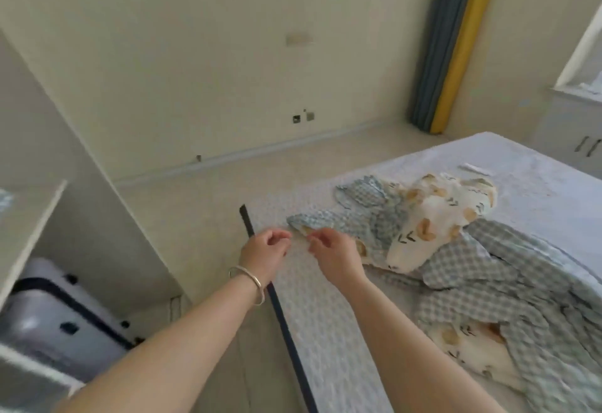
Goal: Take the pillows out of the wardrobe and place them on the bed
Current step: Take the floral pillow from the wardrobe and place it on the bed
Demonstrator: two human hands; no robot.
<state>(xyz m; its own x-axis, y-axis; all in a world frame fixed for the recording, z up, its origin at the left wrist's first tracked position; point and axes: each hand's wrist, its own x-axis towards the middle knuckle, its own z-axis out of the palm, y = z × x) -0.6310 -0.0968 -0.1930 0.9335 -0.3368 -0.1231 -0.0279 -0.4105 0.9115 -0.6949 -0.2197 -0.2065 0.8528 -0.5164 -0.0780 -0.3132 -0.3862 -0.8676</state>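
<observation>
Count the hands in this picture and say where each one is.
2. The left hand is over the bed edge; the right hand is beside it, at the checked cloth. None looks hidden.

Matt checked cloth bedding lies on the textured fabric bed; the wrist bangle looks shiny metal.

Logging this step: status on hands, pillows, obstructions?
Left hand and right hand loosely curled over the bed, holding nothing clearly. Floral pillow on bed amid checked bedding. No obstruction seen.
</observation>
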